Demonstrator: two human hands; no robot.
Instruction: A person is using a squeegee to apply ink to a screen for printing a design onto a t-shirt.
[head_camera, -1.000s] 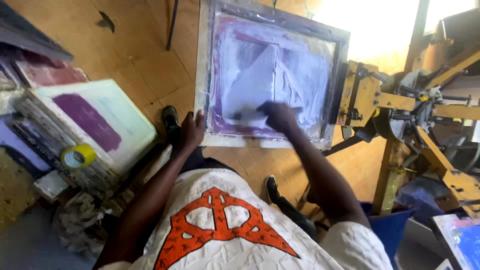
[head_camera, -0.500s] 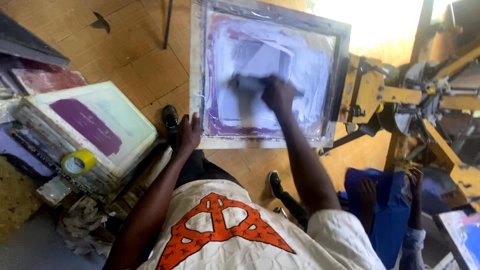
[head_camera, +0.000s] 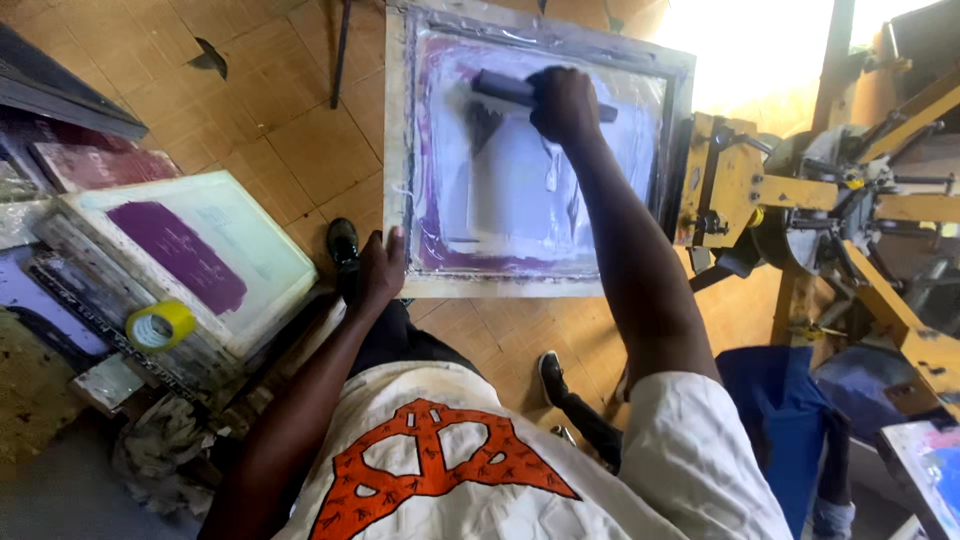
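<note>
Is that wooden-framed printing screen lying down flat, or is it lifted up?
Down flat, as far as the view shows: the wooden-framed printing screen lies level; the left hand presses its near corner, and the right hand holds a grey squeegee on its mesh.

The floor (head_camera: 290, 130) is laid with square orange-brown tiles, worn and marked with a dark scuff near the top left. Strong daylight floods in at the upper right, washing out that corner. A yellow metal press frame (head_camera: 800, 200) with arms and bolts stands on the right. On the left, a stack of printing screens (head_camera: 190, 250), one stained purple, leans beside a roll of yellow tape (head_camera: 160, 325) and crumpled rags (head_camera: 165, 455). Blue cloth (head_camera: 780, 420) lies at lower right.
</note>
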